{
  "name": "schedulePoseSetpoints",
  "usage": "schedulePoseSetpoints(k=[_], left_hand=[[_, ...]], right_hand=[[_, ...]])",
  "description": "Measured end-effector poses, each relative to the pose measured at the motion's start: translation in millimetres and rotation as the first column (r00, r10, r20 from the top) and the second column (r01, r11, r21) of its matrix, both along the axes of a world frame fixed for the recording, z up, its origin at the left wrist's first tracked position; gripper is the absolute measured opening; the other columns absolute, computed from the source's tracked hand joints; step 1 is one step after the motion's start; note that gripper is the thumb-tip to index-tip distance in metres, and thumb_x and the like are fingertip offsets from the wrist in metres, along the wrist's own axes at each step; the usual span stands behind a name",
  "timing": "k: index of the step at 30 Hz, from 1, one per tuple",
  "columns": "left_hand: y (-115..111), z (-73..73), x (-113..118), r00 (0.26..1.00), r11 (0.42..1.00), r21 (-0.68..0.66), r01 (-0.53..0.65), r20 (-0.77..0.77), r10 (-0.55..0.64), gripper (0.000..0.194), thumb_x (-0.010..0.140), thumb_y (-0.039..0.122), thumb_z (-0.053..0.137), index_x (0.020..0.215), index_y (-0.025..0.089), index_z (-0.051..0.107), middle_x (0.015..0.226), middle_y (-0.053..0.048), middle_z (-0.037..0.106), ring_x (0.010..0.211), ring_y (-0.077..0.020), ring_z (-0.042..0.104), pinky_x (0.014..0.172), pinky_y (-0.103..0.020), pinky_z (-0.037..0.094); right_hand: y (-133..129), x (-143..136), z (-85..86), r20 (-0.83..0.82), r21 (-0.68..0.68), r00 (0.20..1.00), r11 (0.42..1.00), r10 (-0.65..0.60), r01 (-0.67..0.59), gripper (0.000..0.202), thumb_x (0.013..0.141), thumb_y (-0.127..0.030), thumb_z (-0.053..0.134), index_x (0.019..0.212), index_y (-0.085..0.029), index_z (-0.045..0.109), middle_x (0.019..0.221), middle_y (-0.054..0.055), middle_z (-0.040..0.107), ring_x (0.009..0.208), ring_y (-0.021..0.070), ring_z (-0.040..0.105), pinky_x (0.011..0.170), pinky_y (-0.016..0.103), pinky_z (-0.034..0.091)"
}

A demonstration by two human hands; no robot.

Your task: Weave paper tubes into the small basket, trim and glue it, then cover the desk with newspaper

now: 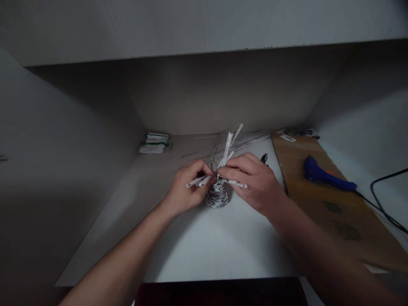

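A small round piece woven from black-and-white rolled paper (pixel 217 195) stands on the white tabletop. Several white paper tubes (pixel 228 146) stick out of its top, some upward and some to the sides. My left hand (pixel 188 183) is closed at the left of the rim, thumb and fingertips pinching around the paper tubes there. From the right, my right hand (pixel 256 180) reaches over the rim, its fingers closed on the tubes at the top. Both sets of fingertips nearly meet above the woven piece and hide part of its rim.
On the right lies a brown cardboard sheet (pixel 306 212) with a blue glue gun (pixel 328 176) on it, its black cable (pixel 390 219) running right. Long thin sticks (pixel 255 138) lie at the back. A white-and-green packet (pixel 155 143) sits back left. A shelf (pixel 204 29) overhangs the table.
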State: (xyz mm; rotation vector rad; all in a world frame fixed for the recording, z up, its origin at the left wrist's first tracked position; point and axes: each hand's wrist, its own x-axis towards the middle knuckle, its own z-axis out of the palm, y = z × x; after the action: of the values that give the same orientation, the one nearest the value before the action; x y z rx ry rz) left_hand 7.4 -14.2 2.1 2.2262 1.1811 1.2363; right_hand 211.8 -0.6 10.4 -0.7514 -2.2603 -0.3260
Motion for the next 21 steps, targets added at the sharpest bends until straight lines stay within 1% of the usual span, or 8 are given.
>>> schedulePoseSetpoints(k=[2,4,7,10,14,16,18,21], left_hand=[[-0.3,0.5,0.3,1.0,1.0,-0.015,0.008,0.005,-0.007,0.006,0.085,0.022,0.062,0.081,0.018,0.06,0.077,-0.001,0.064,0.073,-0.0139,0.058,0.068,-0.026,0.043],[-0.4,0.7,0.3,1.0,1.0,-0.021,0.013,0.018,-0.013,0.007,0.085,0.022,0.062,0.08,0.018,0.059,0.076,-0.001,0.064,0.072,-0.0136,0.058,0.067,-0.026,0.043],[-0.6,0.9,-0.1,1.0,1.0,-0.004,0.004,0.02,-0.004,0.006,0.084,0.02,0.062,0.08,0.018,0.059,0.077,0.0,0.065,0.072,-0.0131,0.058,0.068,-0.025,0.043],[-1.8,1.9,-0.1,1.0,0.999,0.033,-0.006,-0.008,0.006,0.005,0.083,0.018,0.062,0.079,0.019,0.059,0.078,0.0,0.066,0.074,-0.0133,0.059,0.07,-0.025,0.043],[-4.2,3.2,0.7,0.999,0.998,0.066,0.014,-0.044,-0.011,0.007,0.084,0.018,0.061,0.077,0.019,0.059,0.076,0.0,0.064,0.074,-0.0133,0.058,0.07,-0.025,0.043],[-4.9,3.3,1.0,0.998,0.997,0.078,0.022,-0.053,-0.018,0.007,0.084,0.017,0.061,0.077,0.019,0.058,0.075,0.0,0.063,0.073,-0.0136,0.058,0.069,-0.025,0.043],[-5.3,3.3,1.1,0.998,0.997,0.077,0.033,-0.048,-0.03,0.006,0.083,0.017,0.061,0.078,0.019,0.059,0.075,0.0,0.064,0.073,-0.0139,0.058,0.069,-0.026,0.043],[-6.0,4.0,1.1,0.997,0.996,0.068,0.065,-0.038,-0.063,0.004,0.083,0.016,0.06,0.08,0.019,0.06,0.076,-0.001,0.064,0.074,-0.0142,0.059,0.07,-0.026,0.044]], right_hand=[[-0.2,-1.0,-1.3,-0.015,0.029,1.0,1.0,0.0,0.0,0.021,0.093,-0.015,0.051,0.096,-0.024,0.068,0.102,0.005,0.066,0.09,0.0192,0.055,0.078,0.032,0.049],[-0.2,-2.5,-1.6,-0.018,0.05,1.0,0.999,0.016,-0.015,0.02,0.092,-0.013,0.05,0.095,-0.022,0.067,0.105,0.006,0.066,0.092,0.0194,0.056,0.082,0.033,0.049],[0.2,-4.5,-0.6,0.002,0.022,1.0,0.999,0.027,-0.027,0.02,0.091,-0.01,0.049,0.095,-0.019,0.066,0.104,0.007,0.067,0.093,0.02,0.056,0.086,0.034,0.049],[0.7,-5.6,-0.8,-0.007,-0.007,1.0,1.0,0.0,0.0,0.018,0.09,-0.009,0.05,0.093,-0.018,0.065,0.1,0.007,0.069,0.094,0.021,0.057,0.087,0.034,0.049],[-1.5,-6.8,-2.6,-0.086,0.015,0.996,1.0,0.008,-0.007,0.019,0.087,-0.007,0.052,0.095,-0.019,0.064,0.095,0.006,0.07,0.09,0.0198,0.061,0.084,0.033,0.049],[-4.1,-7.3,-1.9,-0.156,-0.057,0.988,0.998,0.016,-0.025,0.022,0.085,-0.006,0.051,0.095,-0.022,0.064,0.092,0.002,0.07,0.087,0.0174,0.063,0.079,0.03,0.049],[-6.8,-7.3,0.2,-0.238,-0.197,0.971,0.979,0.007,-0.056,0.022,0.083,-0.008,0.052,0.093,-0.024,0.065,0.087,-0.001,0.071,0.08,0.0149,0.064,0.072,0.028,0.049],[-9.0,-6.1,3.3,-0.324,-0.411,0.945,0.905,-0.034,-0.109,0.016,0.082,-0.013,0.056,0.089,-0.024,0.066,0.078,-0.002,0.069,0.068,0.0127,0.062,0.062,0.026,0.045]])
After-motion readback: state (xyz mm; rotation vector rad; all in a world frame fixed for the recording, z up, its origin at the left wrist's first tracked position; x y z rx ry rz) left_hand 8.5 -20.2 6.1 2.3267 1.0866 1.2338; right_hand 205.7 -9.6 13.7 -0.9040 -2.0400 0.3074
